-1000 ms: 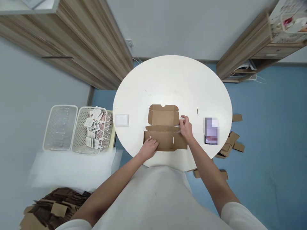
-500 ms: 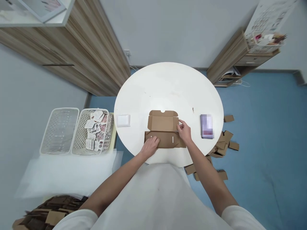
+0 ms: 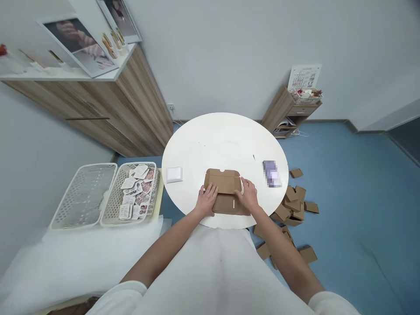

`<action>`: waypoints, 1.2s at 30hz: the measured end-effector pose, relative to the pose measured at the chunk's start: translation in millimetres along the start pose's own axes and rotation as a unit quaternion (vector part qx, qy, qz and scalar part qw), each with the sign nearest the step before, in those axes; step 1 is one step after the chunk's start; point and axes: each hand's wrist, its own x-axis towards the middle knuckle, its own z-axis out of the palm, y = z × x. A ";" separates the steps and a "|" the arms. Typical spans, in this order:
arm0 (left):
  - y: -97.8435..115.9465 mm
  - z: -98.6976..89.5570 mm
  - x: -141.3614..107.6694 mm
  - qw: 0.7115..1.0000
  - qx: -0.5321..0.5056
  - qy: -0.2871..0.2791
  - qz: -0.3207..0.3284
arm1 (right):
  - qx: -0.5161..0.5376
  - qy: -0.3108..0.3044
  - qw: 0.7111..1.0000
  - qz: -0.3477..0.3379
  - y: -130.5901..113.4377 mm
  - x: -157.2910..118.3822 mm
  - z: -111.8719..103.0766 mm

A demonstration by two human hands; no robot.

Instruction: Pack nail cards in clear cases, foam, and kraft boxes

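A brown cardboard box blank lies unfolded near the front edge of the round white table. Its far panel has a small notch, and a white slot shows on the near panel. My left hand rests on the blank's left side, fingers spread. At the right edge, my right hand touches the cardboard with thumb and fingers apart. Parts of both side flaps are hidden under the hands.
A white packet lies on the table's left, a purple item on its right. White baskets with cards stand at left. Cardboard boxes litter the floor at right. A wooden cabinet stands behind left.
The camera view has shifted. My left hand has moved up from the near panel onto the left edge and far panel. My right hand has opened from its pinch at the right flap.
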 end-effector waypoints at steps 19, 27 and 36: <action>-32.9 50.9 -90.3 0.922 -0.292 0.106 -0.229 | -0.174 -0.205 0.955 -0.128 -11.5 -39.6 32.7; -22.5 36.4 -70.9 0.870 -0.404 0.138 -0.246 | -0.160 -0.194 0.960 -0.121 -17.7 -44.5 40.9; -1.4 30.5 -64.2 0.861 -0.431 0.146 -0.229 | -0.171 -0.202 0.956 -0.123 -27.8 -52.7 46.2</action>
